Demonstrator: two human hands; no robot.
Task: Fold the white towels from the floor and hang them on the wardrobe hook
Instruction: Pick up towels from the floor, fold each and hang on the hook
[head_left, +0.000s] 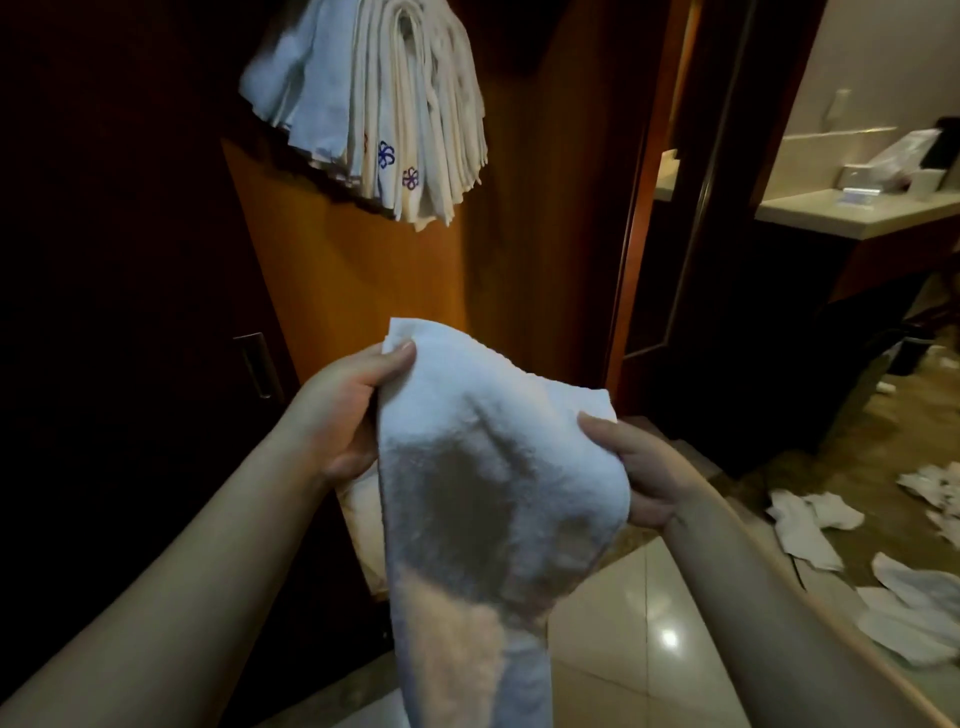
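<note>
I hold a white towel (467, 467) in front of me with both hands; it drapes down between my arms. My left hand (348, 405) pinches its upper left corner, thumb on top. My right hand (634, 467) grips its right edge. Above, a thick bunch of folded white towels (384, 109), some with small blue and purple flower marks, hangs at the wardrobe (363, 270); the hook itself is hidden by them. Several more white towels (810, 525) lie crumpled on the floor at the right.
The wooden wardrobe panel stands straight ahead, with a dark door and its metal handle (257, 364) to the left. A doorway on the right opens to a bathroom counter (857, 213) with toiletries. Glossy floor tiles (649, 623) lie below.
</note>
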